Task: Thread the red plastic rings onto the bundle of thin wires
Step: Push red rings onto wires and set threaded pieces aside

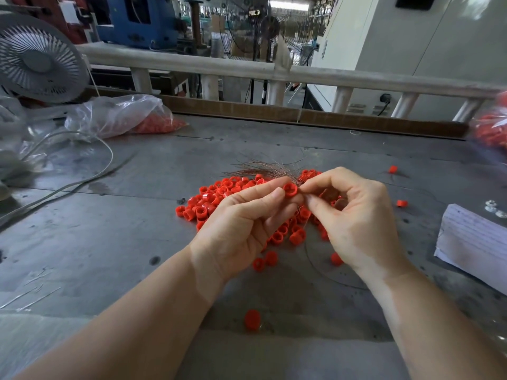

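Red plastic rings (241, 207) lie heaped near the middle of the grey tabletop (109, 242), partly under my hands, with a few strays toward the right edge and the near edge. My left hand (241, 231) holds 1 ring (290, 190) above the heap, its grip pinching the ring between thumb and forefinger with the hole facing me. My right hand (354, 215) is just beside it, its grip pinched on the bundle of thin wires (266, 170) right at the ring; the wires fan out beyond the ring toward the far edge. Whether the wire ends are already inside the hole I cannot tell.

A clear plastic bag (118, 116) with more red pieces lies toward the far left corner, beside a grey fan (38, 58). A pale cable (82, 160) loops across the left side. A sheet of lined paper (477, 239) lies at the right edge.
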Demonstrator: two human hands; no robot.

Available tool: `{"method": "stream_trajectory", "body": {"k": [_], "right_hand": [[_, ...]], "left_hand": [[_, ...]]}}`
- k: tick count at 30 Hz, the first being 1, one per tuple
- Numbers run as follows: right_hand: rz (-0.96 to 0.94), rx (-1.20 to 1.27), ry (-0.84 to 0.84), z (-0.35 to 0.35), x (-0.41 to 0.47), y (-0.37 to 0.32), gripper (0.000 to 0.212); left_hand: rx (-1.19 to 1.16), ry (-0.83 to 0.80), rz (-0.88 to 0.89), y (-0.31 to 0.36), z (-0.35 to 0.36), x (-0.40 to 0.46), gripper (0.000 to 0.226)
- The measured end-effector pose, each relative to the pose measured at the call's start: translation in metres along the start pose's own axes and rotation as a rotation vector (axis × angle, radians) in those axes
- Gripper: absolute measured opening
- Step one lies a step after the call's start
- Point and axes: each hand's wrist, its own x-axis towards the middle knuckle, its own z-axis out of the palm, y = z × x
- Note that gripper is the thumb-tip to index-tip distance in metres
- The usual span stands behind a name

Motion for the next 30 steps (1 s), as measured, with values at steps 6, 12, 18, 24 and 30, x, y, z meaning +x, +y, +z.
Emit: {"method": "stream_trajectory", "body": {"k": [6, 12, 18, 24, 30], "right_hand": [[0.023, 0.045, -0.019, -0.0009, 0.0014, -0.0008, 0.028], [0.039, 0.123, -0.037, -0.0006, 0.0023, -0.0011, 0.032], [0.033, 0.111, -0.033, -0.0015, 0.0029, -0.0005, 0.033], [0.02, 0.06, -0.039, -0.0019, 0.0008, -0.0005, 0.032], [0.024, 0.09, -0.042, -0.0009, 0.0013, 0.0001, 0.031]], "left_hand": [[0.007, -0.019, -0.024, 0.0014, 0.0004, -0.0019, 0.023], [-0.026, -0.029, -0.026, 0.0016, 0.0015, -0.0016, 0.023], [-0.017, -0.043, -0.023, 0.001, 0.0001, -0.0005, 0.026], [0.031, -0.026, -0.005, 0.0005, 0.0006, -0.0009, 0.025], [0.023, -0.03, 0.01, -0.0009, -0.0008, 0.0005, 0.024]]}}
